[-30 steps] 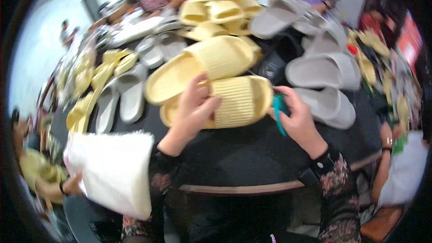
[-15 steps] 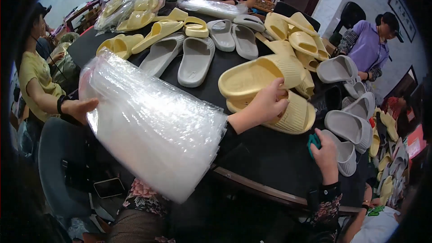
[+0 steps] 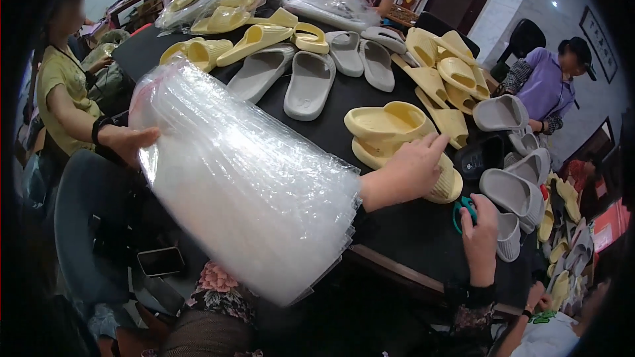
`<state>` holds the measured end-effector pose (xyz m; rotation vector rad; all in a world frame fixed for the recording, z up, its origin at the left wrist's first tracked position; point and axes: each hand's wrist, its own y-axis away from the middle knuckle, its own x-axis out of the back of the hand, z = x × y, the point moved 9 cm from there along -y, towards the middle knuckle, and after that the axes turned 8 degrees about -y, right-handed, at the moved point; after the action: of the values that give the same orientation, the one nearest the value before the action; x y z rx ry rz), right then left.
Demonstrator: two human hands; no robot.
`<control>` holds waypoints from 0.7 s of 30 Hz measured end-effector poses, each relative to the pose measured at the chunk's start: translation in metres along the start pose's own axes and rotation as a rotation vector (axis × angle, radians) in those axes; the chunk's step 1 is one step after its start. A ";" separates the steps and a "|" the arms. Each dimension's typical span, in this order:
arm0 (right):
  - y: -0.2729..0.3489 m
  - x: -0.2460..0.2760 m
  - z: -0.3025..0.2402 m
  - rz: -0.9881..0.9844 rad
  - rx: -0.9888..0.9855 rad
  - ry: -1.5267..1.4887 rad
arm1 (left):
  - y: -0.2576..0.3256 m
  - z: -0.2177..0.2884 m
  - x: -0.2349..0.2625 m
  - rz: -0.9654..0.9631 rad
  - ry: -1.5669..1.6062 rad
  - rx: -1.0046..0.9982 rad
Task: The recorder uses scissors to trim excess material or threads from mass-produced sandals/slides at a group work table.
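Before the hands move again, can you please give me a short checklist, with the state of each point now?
1. Left hand rests on the yellow slippers: ok.
2. Right hand holds the teal scissors: ok.
3. Scissor blades closed: cannot tell, hidden by the fingers.
4. Stack of clear plastic bags within reach: ok; another person's hand supports it.
5. Yellow slippers lie together as a pair: ok.

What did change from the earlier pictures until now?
The stack of clear plastic bags, held out by another person's hand, came much nearer. The left hand stayed on the pair of yellow slippers; the right hand kept the teal scissors.
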<state>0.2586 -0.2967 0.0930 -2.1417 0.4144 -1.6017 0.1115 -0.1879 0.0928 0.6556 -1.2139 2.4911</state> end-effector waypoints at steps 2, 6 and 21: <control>0.001 0.019 -0.045 0.093 0.042 -0.162 | 0.007 0.000 -0.001 -0.039 0.017 0.013; 0.026 0.044 -0.161 0.102 0.471 -0.347 | 0.025 0.002 0.000 0.019 0.060 -0.041; 0.054 -0.011 -0.227 -0.304 0.578 -0.836 | 0.258 -0.021 0.125 0.613 0.447 0.551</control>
<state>0.0389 -0.3748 0.1111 -2.1985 -0.5845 -0.6733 -0.1161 -0.3186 -0.0249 -0.2311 -0.6090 3.2665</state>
